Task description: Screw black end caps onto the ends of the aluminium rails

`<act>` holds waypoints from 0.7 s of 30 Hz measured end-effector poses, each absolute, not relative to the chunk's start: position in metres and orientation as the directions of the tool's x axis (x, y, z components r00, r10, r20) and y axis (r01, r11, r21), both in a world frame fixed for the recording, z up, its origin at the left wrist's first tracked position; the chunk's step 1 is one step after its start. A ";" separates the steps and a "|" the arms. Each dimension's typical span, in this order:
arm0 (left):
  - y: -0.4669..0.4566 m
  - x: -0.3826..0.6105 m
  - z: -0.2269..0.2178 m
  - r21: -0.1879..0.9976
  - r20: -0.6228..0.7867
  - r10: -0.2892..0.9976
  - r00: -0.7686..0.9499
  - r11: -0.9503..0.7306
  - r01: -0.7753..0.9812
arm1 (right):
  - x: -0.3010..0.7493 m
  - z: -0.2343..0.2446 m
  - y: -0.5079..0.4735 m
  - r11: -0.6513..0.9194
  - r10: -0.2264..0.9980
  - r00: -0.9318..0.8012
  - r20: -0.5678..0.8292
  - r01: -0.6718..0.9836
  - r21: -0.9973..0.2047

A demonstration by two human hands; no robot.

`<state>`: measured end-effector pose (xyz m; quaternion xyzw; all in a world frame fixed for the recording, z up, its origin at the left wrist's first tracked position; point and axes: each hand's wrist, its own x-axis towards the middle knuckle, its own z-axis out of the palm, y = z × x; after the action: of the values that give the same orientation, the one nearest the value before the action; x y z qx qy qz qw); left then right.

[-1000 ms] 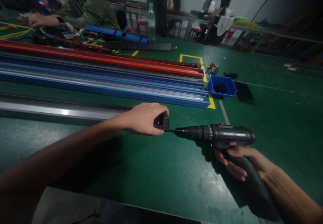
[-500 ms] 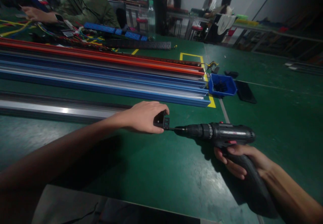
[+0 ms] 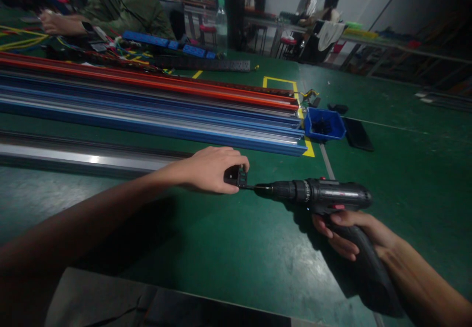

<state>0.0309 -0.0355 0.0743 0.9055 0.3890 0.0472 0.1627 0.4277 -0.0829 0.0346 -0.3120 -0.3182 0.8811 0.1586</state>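
Observation:
My left hand point(image 3: 208, 169) is closed around a small black end piece point(image 3: 236, 176) at the end of a long silver and black rail point(image 3: 84, 157) lying on the green floor. My right hand point(image 3: 346, 233) grips the handle of a black cordless screwdriver point(image 3: 324, 196) held level. Its thin bit point(image 3: 254, 188) points left and touches the end piece. A finger lies near the red switch under the tool body.
Blue, silver and red rails point(image 3: 155, 105) lie stacked beyond my hands. A blue bin point(image 3: 324, 125) with dark small parts stands at their right end, beside a flat black pad point(image 3: 357, 134). A person in green point(image 3: 121, 2) works at the far left; others sit at tables behind.
My left hand's fingers have shifted slightly on the end piece and the screwdriver has edged a little toward it. Otherwise the scene holds still.

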 end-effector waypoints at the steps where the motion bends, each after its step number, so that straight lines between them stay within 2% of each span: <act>1: -0.035 0.031 0.074 0.331 -0.040 0.719 0.694 -0.645 0.688 | 0.428 0.034 -0.083 -0.747 0.479 -0.757 -0.444 -0.086 -0.659; 21: -0.035 0.031 0.074 0.340 -0.034 0.723 0.690 -0.641 0.688 | 0.433 0.028 -0.082 -0.739 0.462 -0.760 -0.458 -0.045 -0.672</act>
<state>0.0311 -0.0348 0.0737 0.9043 0.3901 0.0524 0.1651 0.4333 -0.0824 0.0284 -0.3151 -0.3310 0.8777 0.1442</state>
